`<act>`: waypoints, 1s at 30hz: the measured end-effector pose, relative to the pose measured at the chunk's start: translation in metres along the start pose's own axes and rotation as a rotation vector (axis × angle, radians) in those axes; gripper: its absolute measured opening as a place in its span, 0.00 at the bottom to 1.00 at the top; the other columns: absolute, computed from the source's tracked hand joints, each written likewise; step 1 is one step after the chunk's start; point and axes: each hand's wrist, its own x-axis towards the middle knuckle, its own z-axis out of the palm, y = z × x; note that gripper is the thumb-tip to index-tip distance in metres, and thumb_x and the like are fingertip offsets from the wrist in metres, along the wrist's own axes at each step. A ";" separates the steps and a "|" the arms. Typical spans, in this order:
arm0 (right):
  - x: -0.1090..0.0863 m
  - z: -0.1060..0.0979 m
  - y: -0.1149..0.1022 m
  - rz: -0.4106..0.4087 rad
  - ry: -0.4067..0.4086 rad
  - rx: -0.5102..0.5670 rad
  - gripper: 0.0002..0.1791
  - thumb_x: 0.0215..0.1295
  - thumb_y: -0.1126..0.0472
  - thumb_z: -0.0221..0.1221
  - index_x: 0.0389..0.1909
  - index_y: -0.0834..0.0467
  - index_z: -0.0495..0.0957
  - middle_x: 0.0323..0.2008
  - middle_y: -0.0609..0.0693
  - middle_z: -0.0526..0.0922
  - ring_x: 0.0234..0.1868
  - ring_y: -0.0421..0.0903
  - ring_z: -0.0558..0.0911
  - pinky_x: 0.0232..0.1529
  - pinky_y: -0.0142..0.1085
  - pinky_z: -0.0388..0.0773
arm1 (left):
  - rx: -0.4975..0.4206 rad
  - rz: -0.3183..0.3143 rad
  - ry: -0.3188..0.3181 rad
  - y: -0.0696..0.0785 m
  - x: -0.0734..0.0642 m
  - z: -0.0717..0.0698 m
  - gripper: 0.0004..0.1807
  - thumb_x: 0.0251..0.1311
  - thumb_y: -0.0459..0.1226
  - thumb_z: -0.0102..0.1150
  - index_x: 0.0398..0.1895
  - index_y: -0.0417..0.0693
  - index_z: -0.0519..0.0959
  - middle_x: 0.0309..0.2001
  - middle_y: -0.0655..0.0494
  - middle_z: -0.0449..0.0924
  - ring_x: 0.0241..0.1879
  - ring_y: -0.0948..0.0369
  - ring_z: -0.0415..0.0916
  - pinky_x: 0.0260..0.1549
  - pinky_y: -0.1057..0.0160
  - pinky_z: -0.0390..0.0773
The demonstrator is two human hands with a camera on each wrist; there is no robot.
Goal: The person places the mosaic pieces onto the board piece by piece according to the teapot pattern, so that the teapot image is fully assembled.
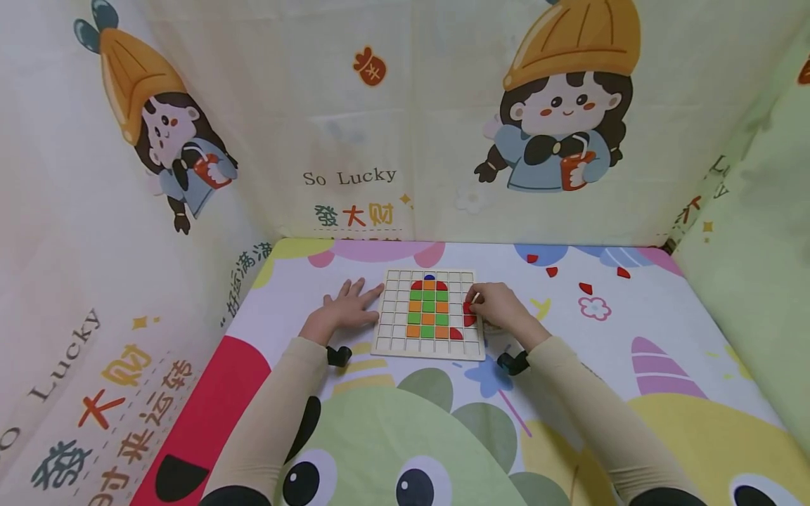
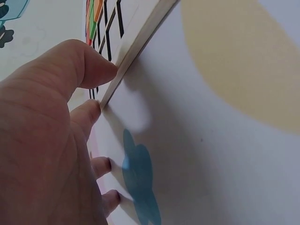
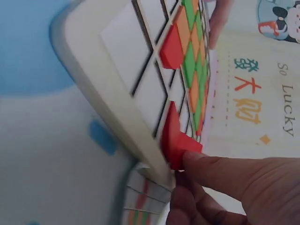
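Note:
A pale wooden grid board (image 1: 393, 318) lies on the table, with green and orange square tiles (image 1: 428, 307) set in a block at its middle. A blue piece (image 1: 429, 277) tops the block; red rounded pieces (image 1: 417, 285) flank its upper end, and another red piece (image 1: 455, 333) lies at its lower right. My left hand (image 1: 342, 308) has spread fingers, its thumb and index fingertip touching the board's left edge. At the right edge, my right hand (image 1: 504, 307) pinches a red piece (image 3: 187, 144) between thumb and fingers, beside another red piece (image 3: 171, 127) on the board.
Several loose red pieces (image 1: 585, 288) lie scattered at the back right of the table. A small gridded pattern with coloured cells (image 3: 141, 199) shows below the board's edge in the right wrist view. Printed cloth (image 1: 443, 140) walls the table's back and sides.

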 end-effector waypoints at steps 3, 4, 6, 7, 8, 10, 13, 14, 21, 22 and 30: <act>-0.002 0.002 -0.001 -0.003 0.018 -0.031 0.03 0.73 0.62 0.63 0.42 0.56 0.83 0.37 0.53 0.84 0.35 0.48 0.79 0.32 0.33 0.77 | 0.003 0.002 0.000 0.000 0.000 -0.001 0.43 0.70 0.59 0.50 0.84 0.73 0.45 0.86 0.47 0.32 0.83 0.38 0.25 0.70 0.20 0.37; -0.002 0.002 -0.001 -0.005 0.024 -0.038 0.03 0.73 0.61 0.63 0.43 0.56 0.83 0.37 0.53 0.84 0.36 0.48 0.78 0.32 0.33 0.77 | 0.002 0.004 -0.001 0.000 0.000 -0.002 0.43 0.70 0.59 0.50 0.84 0.73 0.45 0.86 0.47 0.32 0.83 0.38 0.25 0.70 0.20 0.37; -0.003 0.003 -0.001 -0.004 0.034 -0.051 0.04 0.73 0.61 0.64 0.43 0.57 0.85 0.37 0.52 0.84 0.38 0.48 0.78 0.34 0.34 0.77 | -0.004 0.006 -0.006 0.000 0.000 -0.004 0.43 0.70 0.59 0.50 0.84 0.73 0.45 0.86 0.47 0.31 0.83 0.38 0.25 0.70 0.20 0.37; -0.003 0.003 -0.002 -0.004 0.037 -0.059 0.04 0.72 0.61 0.64 0.42 0.57 0.85 0.37 0.51 0.84 0.39 0.48 0.78 0.35 0.34 0.77 | -0.007 0.009 -0.008 0.000 0.000 -0.004 0.43 0.70 0.59 0.51 0.84 0.73 0.45 0.85 0.47 0.32 0.83 0.38 0.25 0.69 0.20 0.37; -0.003 0.003 -0.002 -0.009 0.039 -0.073 0.05 0.72 0.60 0.64 0.42 0.57 0.86 0.37 0.51 0.85 0.39 0.48 0.78 0.36 0.35 0.77 | -0.014 0.011 -0.012 0.000 0.000 -0.005 0.44 0.69 0.59 0.51 0.84 0.73 0.45 0.85 0.47 0.32 0.83 0.38 0.25 0.69 0.20 0.37; -0.003 0.004 -0.001 -0.020 0.045 -0.102 0.06 0.72 0.60 0.65 0.42 0.57 0.87 0.36 0.50 0.85 0.38 0.48 0.78 0.36 0.35 0.77 | -0.023 0.014 -0.020 -0.001 0.000 -0.006 0.46 0.67 0.61 0.54 0.84 0.73 0.46 0.85 0.47 0.32 0.83 0.38 0.26 0.69 0.20 0.37; -0.005 0.003 0.000 -0.036 0.060 -0.131 0.07 0.72 0.60 0.64 0.44 0.58 0.88 0.37 0.51 0.86 0.37 0.48 0.78 0.35 0.35 0.77 | -0.031 0.019 -0.027 -0.002 0.000 -0.007 0.52 0.61 0.64 0.62 0.84 0.72 0.47 0.85 0.46 0.33 0.82 0.37 0.26 0.69 0.19 0.37; -0.006 0.003 0.000 -0.039 0.066 -0.127 0.08 0.72 0.60 0.64 0.45 0.58 0.88 0.39 0.52 0.86 0.37 0.48 0.79 0.35 0.35 0.78 | -0.032 0.021 -0.026 -0.002 0.000 -0.007 0.54 0.58 0.65 0.65 0.84 0.71 0.47 0.85 0.46 0.33 0.82 0.37 0.26 0.69 0.20 0.37; -0.011 -0.011 0.019 -0.028 0.175 -0.098 0.12 0.74 0.59 0.60 0.51 0.60 0.86 0.45 0.56 0.85 0.41 0.51 0.79 0.42 0.42 0.80 | -0.001 0.035 0.007 -0.002 0.002 -0.006 0.60 0.51 0.64 0.73 0.84 0.72 0.48 0.85 0.44 0.35 0.82 0.36 0.28 0.68 0.19 0.37; -0.012 -0.014 0.024 -0.022 0.184 -0.098 0.12 0.74 0.59 0.59 0.51 0.60 0.86 0.46 0.57 0.85 0.42 0.51 0.79 0.43 0.43 0.80 | 0.007 0.032 0.012 -0.002 0.002 -0.006 0.60 0.51 0.63 0.74 0.84 0.72 0.48 0.85 0.44 0.35 0.82 0.35 0.28 0.68 0.18 0.39; -0.026 -0.045 0.069 0.021 0.233 -0.131 0.14 0.74 0.60 0.57 0.53 0.62 0.84 0.49 0.61 0.85 0.43 0.56 0.81 0.44 0.49 0.80 | 0.012 0.040 -0.001 0.000 0.005 -0.006 0.61 0.47 0.60 0.78 0.83 0.75 0.50 0.85 0.44 0.35 0.81 0.33 0.30 0.63 0.15 0.46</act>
